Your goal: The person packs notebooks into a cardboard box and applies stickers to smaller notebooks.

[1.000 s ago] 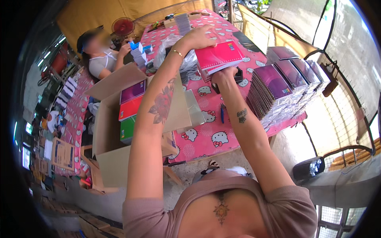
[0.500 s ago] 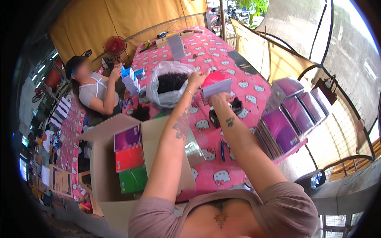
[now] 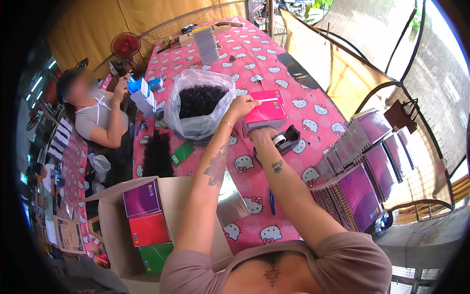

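A stack of pink-red notebooks [image 3: 268, 116] sits on the pink table, a narrow white strip [image 3: 268, 100] lying across its top cover. My left hand [image 3: 242, 106] grips the stack's left side, with the fingertips at the strip's left end. At the near side, my right hand [image 3: 263, 134] has its fingers curled against the stack's lower edge, partly hidden under it. Just right of that wrist stands a black tape dispenser [image 3: 290, 140] with a roll in it. A clear plastic bag [image 3: 174, 115] full of black coils is left of my left hand.
An open carton [image 3: 115, 245] with purple, red and green notebooks stands at near left. Stacked purple notebooks [image 3: 360, 193] line the right edge. Blue pliers [image 3: 272, 203] and a green card [image 3: 182, 155] lie on the table. A co-worker [image 3: 105, 115] handles blue-covered pads at left.
The view has shifted. The notebook stack has tipped so its top cover shows more and its page edges less. The white strip now shows plainly, and my left fingers lie over the cover.
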The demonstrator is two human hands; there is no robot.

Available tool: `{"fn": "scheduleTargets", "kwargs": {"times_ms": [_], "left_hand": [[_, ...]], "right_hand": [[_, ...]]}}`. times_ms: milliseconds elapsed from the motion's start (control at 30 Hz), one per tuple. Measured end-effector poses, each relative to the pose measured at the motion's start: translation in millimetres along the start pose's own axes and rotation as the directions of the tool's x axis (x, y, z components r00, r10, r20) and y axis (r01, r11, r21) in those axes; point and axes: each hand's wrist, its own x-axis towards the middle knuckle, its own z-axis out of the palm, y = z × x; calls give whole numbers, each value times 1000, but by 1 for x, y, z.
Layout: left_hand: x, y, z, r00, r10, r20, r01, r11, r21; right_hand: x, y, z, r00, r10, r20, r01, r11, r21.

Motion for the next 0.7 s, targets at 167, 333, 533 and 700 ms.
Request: {"fn": "scheduleTargets", "kwargs": {"times_ms": [167, 333, 533, 700], "left_hand": [[-4, -7, 3, 1000, -2, 23, 4, 996, -94], [2, -44, 1, 996, -28, 90, 47, 975, -218], [-1, -59, 12, 997, -73, 10, 73, 988, -135], [-7, -55, 20, 999, -30, 27, 34, 983, -182]], "right_hand": [[19, -2, -13, 997, -27, -67, 25, 999, -26], [18, 8, -9, 996, -34, -81, 29, 998, -58], [16, 19, -16, 991, -41, -126, 32, 997, -73], [25, 25, -8, 988, -52, -147, 43, 997, -68]]}}
